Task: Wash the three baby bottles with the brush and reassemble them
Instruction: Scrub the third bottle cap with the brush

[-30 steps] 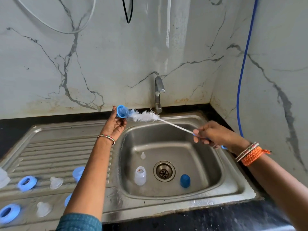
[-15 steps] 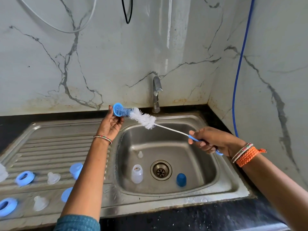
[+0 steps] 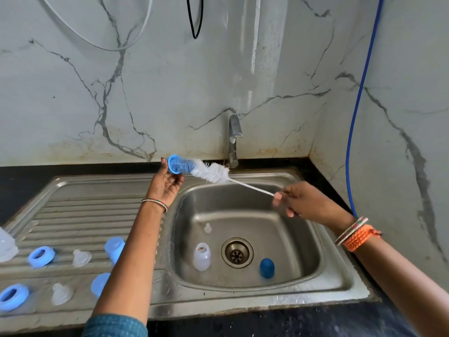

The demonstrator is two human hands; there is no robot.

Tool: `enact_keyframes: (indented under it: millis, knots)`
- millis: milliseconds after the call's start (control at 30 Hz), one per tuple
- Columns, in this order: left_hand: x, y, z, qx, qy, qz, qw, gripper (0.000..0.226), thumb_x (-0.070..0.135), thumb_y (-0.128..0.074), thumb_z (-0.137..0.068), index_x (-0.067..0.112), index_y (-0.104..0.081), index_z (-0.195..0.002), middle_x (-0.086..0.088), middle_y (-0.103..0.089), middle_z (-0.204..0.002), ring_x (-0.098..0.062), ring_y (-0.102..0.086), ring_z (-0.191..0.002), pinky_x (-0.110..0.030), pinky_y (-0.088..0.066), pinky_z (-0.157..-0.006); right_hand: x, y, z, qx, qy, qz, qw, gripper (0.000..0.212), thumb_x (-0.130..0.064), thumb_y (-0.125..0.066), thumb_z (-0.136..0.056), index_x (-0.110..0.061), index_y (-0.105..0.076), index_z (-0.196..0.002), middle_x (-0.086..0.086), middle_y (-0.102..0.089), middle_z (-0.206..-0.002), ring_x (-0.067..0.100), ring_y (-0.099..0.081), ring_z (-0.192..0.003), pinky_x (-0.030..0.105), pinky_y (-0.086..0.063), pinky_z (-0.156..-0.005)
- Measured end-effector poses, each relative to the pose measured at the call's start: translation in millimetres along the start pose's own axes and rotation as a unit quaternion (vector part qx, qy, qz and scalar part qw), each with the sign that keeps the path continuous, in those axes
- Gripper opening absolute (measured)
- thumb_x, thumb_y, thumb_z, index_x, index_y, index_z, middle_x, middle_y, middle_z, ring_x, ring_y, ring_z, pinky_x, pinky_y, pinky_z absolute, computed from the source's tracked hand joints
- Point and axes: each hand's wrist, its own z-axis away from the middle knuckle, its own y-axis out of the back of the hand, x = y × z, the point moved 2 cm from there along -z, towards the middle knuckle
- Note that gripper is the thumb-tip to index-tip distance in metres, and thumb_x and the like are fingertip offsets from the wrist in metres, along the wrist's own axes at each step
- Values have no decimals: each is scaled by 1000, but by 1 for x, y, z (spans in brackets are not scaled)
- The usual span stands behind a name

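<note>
My left hand (image 3: 165,184) pinches a blue bottle ring (image 3: 175,164) above the sink's left rim. The white bristles of the bottle brush (image 3: 211,172) are pushed through that ring. My right hand (image 3: 300,203) grips the brush's handle over the basin. In the sink (image 3: 286,239) stand a clear bottle (image 3: 202,256), a small clear teat (image 3: 207,228) and a dark blue cap (image 3: 266,268).
On the ribbed drainboard (image 3: 85,215) lie two blue rings (image 3: 41,256), two clear teats (image 3: 81,257), light blue caps (image 3: 114,248) and part of a clear bottle (image 3: 6,246) at the left edge. The tap (image 3: 234,139) stands behind the basin. A blue hose (image 3: 359,105) hangs on the right wall.
The brush has slid further into the blue ring, towards the left. My right hand moved left and up along with the handle.
</note>
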Motion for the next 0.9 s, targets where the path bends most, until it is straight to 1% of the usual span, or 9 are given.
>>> enact_keyframes:
  millis: [167, 300, 367, 433, 567, 633, 733, 800, 900]
  knots:
    - [-2, 1, 2, 11, 0, -25, 1000, 28, 37, -46, -97, 12, -58, -95, -5, -58, -88, -10, -51, -77, -16, -51, -56, -5, 0, 6, 260, 74, 249, 930, 13, -30, -63, -88, -19, -57, -91, -4, -60, -83, 23, -59, -78, 31, -43, -62]
    - [-1, 3, 1, -11, 6, -15, 1000, 27, 33, -44, -98, 9, -58, -95, -8, -58, -92, -14, -55, -83, -18, -55, -60, -1, 2, -2, 4, -49, 55, 997, 32, -28, -56, -94, -11, -64, -69, -4, -54, -55, 13, -51, -50, 25, -41, -52]
    - [-1, 5, 0, -1, 7, -20, 1000, 28, 33, -44, -98, 9, -58, -95, -9, -59, -91, -15, -56, -83, -19, -55, -61, -6, 0, 2, -38, -68, 5, 997, 40, -30, -51, -97, -13, -63, -63, -7, -50, -48, 9, -46, -45, 25, -41, -51]
    - [-1, 6, -1, -1, 8, -17, 1000, 26, 32, -45, -98, 9, -58, -95, -8, -59, -92, -15, -56, -83, -19, -55, -62, -10, 1, 6, 79, -33, 113, 990, 32, -35, -55, -94, -19, -69, -71, -7, -61, -63, 13, -58, -61, 29, -47, -62]
    - [-2, 3, 1, 3, 15, -42, 999, 25, 33, -46, -97, 12, -58, -94, -5, -59, -87, -11, -53, -77, -19, -50, -60, -19, -1, 15, 401, 119, 260, 870, 9, -11, -73, -78, -19, -75, -82, 3, -70, -79, 31, -64, -77, 31, -40, -68]
    - [-2, 1, 2, 5, 17, -27, 999, 28, 35, -46, -97, 10, -59, -93, -4, -63, -80, -11, -52, -74, -19, -50, -60, -18, 0, 14, 436, 148, 241, 854, 13, -6, -74, -73, -17, -74, -80, 3, -70, -77, 30, -63, -74, 31, -42, -66]
    - [3, 3, 0, -13, 19, 11, 1000, 34, 36, -50, -93, 9, -70, -84, -6, -68, -76, -14, -63, -73, -20, -55, -60, -7, 1, -1, 133, -15, 80, 988, 15, -22, -64, -89, -16, -71, -77, -3, -61, -61, 14, -53, -53, 24, -39, -52]
    - [5, 6, 0, -18, 16, 17, 1000, 38, 38, -56, -85, 11, -76, -69, -6, -70, -73, -13, -66, -67, -21, -56, -58, 0, -5, -2, -83, -119, -107, 984, 29, -24, -52, -97, -9, -68, -78, -4, -46, -49, 9, -35, -41, 21, -28, -42]
    - [4, 12, -4, -2, 7, 19, 1000, 36, 38, -51, -93, 9, -71, -82, -5, -67, -78, -13, -59, -72, -19, -53, -58, -6, -6, -1, -36, -39, -75, 996, 29, -30, -53, -97, -14, -69, -78, -9, -48, -52, 10, -41, -47, 24, -33, -48]
